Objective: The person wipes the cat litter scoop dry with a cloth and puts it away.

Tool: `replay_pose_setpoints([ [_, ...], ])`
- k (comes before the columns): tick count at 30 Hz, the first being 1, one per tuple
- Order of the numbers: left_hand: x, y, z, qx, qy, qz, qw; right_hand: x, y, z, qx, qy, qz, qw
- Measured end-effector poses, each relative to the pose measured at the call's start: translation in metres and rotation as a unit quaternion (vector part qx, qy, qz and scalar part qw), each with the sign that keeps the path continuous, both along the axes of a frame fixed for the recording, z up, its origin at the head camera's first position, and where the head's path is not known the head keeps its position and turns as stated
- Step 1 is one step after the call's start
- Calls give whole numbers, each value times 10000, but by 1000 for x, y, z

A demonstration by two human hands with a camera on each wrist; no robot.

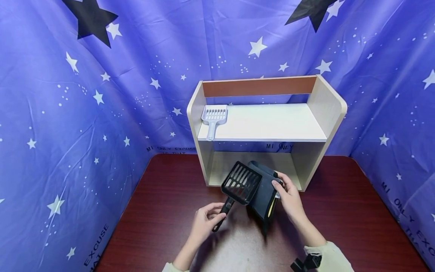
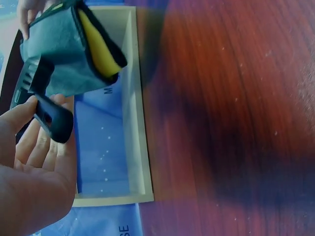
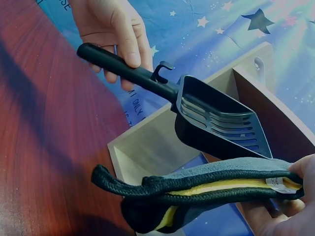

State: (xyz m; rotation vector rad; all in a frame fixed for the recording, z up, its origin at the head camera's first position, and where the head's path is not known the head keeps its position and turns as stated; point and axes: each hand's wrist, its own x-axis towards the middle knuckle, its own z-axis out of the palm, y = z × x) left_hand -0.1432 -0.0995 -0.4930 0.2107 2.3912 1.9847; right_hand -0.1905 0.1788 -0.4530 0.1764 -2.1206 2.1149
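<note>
In the head view my left hand (image 1: 205, 223) pinches the handle of a black slotted litter scoop (image 1: 242, 183). A small hook sticks up from that handle in the right wrist view, near the scoop (image 3: 221, 118). My right hand (image 1: 289, 194) grips one edge of a dark grey folded fabric piece (image 1: 263, 194) with black trim and a yellow inside. In the left wrist view the fabric piece (image 2: 59, 54) hangs beyond the scoop handle (image 2: 54, 115). The scoop's head overlaps the fabric in the head view. A small white label shows at the fabric's edge near my right fingers.
Behind the hands stands a two-level wooden shelf (image 1: 272, 124) on a dark red table (image 1: 163, 196). A light grey litter scoop (image 1: 215, 117) lies at the left of its upper board. Blue star-printed cloth (image 1: 153, 56) hangs around the back and sides.
</note>
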Motion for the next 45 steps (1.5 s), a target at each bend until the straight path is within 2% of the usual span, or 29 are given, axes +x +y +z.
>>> replay_pose_setpoints([
  [3,2,3,-3,60,38,-84,9999,-1,-1,-1,-181,249,224,9993],
  [8,5,7,-7,278,-91,-170,9994,-1,-3,-6,-522,759,928,9914],
  [12,7,9,-8,571,-319,-177,9977,-1,-5,-10,-347,1138,1246,9850],
  [16,8,11,-8,746,-509,-175,9958,-1,-8,-12,111,1319,1041,9857],
  [19,9,12,-8,794,-612,-137,9949,0,-9,-13,344,1280,872,9873],
  [27,6,15,-3,932,-474,82,9945,-1,-12,-18,613,1226,887,9866],
  [32,4,16,0,1037,-572,109,9929,0,-12,-18,879,1126,743,9870],
  [41,1,17,3,1220,-611,139,9906,3,-12,-21,1026,895,778,9876],
  [45,1,19,2,1231,-535,158,9908,5,-14,-25,867,939,921,9875],
])
